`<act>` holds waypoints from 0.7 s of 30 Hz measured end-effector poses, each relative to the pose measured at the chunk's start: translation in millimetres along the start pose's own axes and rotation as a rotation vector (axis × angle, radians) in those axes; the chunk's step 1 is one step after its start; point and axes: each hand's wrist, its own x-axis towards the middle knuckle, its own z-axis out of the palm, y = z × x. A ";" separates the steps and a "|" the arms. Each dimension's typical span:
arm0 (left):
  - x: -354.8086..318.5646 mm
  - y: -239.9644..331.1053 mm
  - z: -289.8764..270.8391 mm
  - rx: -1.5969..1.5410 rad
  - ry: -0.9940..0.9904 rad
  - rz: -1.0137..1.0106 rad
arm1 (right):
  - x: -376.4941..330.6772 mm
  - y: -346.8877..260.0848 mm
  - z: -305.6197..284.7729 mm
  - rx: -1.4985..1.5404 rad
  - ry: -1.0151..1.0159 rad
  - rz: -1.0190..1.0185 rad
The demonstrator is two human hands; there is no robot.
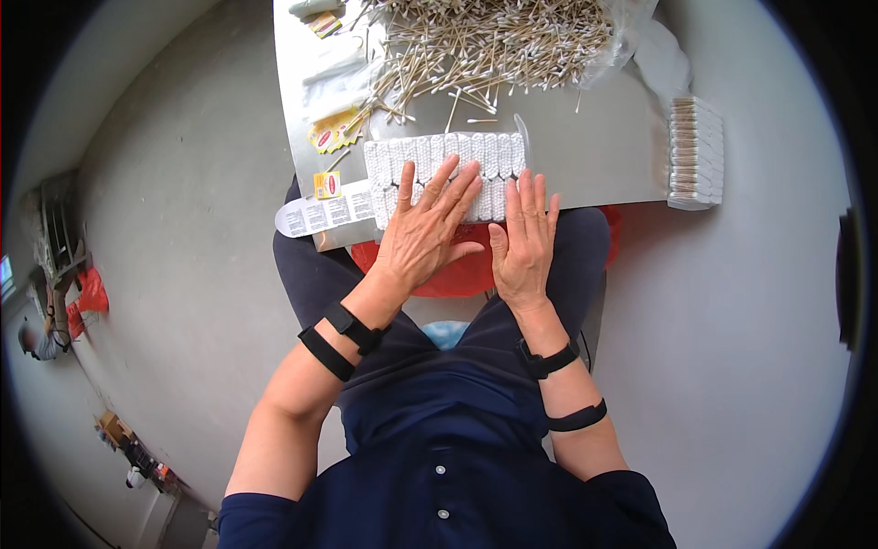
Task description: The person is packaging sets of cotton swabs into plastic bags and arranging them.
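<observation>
Hands flat: your left hand [422, 229] and right hand [524, 240] press open-palmed, gripping nothing, on the white swab-pack row [445, 165]; light, probably crushable, best held by its ends.

Seen from above: left hand [422, 233] and right hand [524, 240] laid flat, fingers spread, side by side on a white block of packed cotton swabs [445, 163] at the near edge of a grey worktop [604, 151], loose swab heap [494, 41] beyond, second packed stack [695, 151] at right.
</observation>
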 end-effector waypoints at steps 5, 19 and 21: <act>-20.7 -20.8 -5.1 -0.160 0.241 -0.107 | 10.5 8.7 -8.8 0.255 0.172 0.205; -37.0 -55.1 6.7 -1.486 0.317 -0.864 | 47.5 55.0 3.4 0.743 -0.083 0.813; -34.2 -53.2 1.7 -1.503 0.311 -0.848 | 37.3 61.9 8.0 0.718 -0.049 0.824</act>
